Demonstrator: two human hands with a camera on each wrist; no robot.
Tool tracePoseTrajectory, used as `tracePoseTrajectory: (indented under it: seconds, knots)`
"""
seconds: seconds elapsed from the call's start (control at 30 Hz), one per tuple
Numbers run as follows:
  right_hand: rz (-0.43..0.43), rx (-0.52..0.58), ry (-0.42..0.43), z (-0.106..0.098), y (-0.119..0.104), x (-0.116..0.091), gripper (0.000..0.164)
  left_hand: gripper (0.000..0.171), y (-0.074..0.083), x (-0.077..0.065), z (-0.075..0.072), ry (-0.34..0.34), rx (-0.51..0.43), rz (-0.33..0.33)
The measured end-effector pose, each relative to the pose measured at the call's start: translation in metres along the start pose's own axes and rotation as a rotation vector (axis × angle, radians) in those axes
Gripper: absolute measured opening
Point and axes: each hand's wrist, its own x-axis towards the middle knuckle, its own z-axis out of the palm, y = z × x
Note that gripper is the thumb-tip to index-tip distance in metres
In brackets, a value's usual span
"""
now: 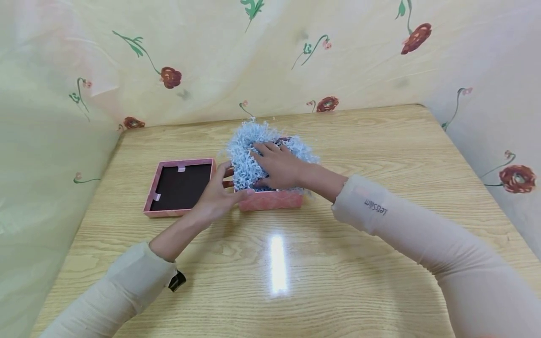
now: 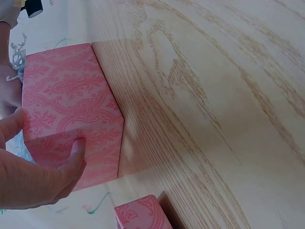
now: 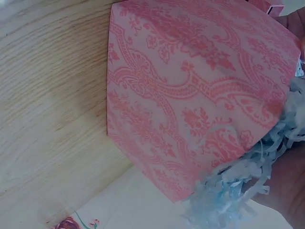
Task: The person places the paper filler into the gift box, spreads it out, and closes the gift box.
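Note:
A pink patterned box [image 1: 270, 201] stands on the table, heaped with light blue shredded paper [image 1: 243, 157] that spills over its rim. My left hand [image 1: 214, 195] holds the box at its front left corner, thumb on the front rim and fingers against the left side. In the left wrist view, the left hand [image 2: 38, 176] has its fingertips on the box's patterned side [image 2: 66, 90]. My right hand [image 1: 281, 169] lies palm down with fingers spread on the paper inside. Its palm side is hidden. Strands of paper [image 3: 233, 186] hang over the edge in the right wrist view.
Left of the box lies its pink-edged lid [image 1: 150, 197], dark inside facing up, with small tabs at its rim. The wooden table [image 1: 359, 286] meets a flowered cloth [image 1: 220, 61] at the back and sides.

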Motion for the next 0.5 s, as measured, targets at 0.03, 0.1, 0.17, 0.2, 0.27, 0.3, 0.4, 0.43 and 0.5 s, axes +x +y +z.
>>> tracePoseTrajectory:
  seconds: [0.03, 0.1, 0.17, 0.2, 0.27, 0.3, 0.4, 0.43, 0.5]
  knots:
    - [0.004, -0.002, -0.021, 0.001, -0.001, 0.001, 0.079, 0.082, 0.000, 0.000, 0.000, 0.001, -0.004, -0.002]
    - [0.018, -0.001, -0.065, 0.002, -0.002, 0.004, 0.075, 0.082, 0.000, 0.000, 0.000, 0.004, -0.008, -0.004]
    - [0.041, 0.001, -0.114, 0.003, -0.004, 0.008, 0.072, 0.081, 0.000, 0.000, 0.001, 0.007, -0.008, -0.002]
    - [0.052, 0.005, -0.140, 0.004, -0.004, 0.009, 0.071, 0.080, -0.001, 0.000, 0.001, 0.008, -0.005, -0.001]
    - [0.072, 0.024, -0.187, 0.006, -0.005, 0.012, 0.069, 0.079, -0.001, 0.000, 0.001, 0.011, 0.002, 0.007]
    - [0.082, 0.030, -0.207, 0.006, -0.006, 0.014, 0.069, 0.078, -0.001, 0.000, 0.001, 0.013, 0.004, 0.009]
    - [0.096, 0.046, -0.238, 0.006, -0.006, 0.016, 0.069, 0.077, -0.001, 0.000, 0.000, 0.015, 0.015, 0.009]
    - [0.097, 0.049, -0.237, 0.006, -0.006, 0.015, 0.069, 0.077, -0.002, 0.001, 0.000, 0.015, 0.014, 0.010]
    - [0.090, 0.047, -0.226, 0.004, -0.006, 0.014, 0.071, 0.077, -0.002, 0.001, 0.000, 0.014, 0.014, 0.008]
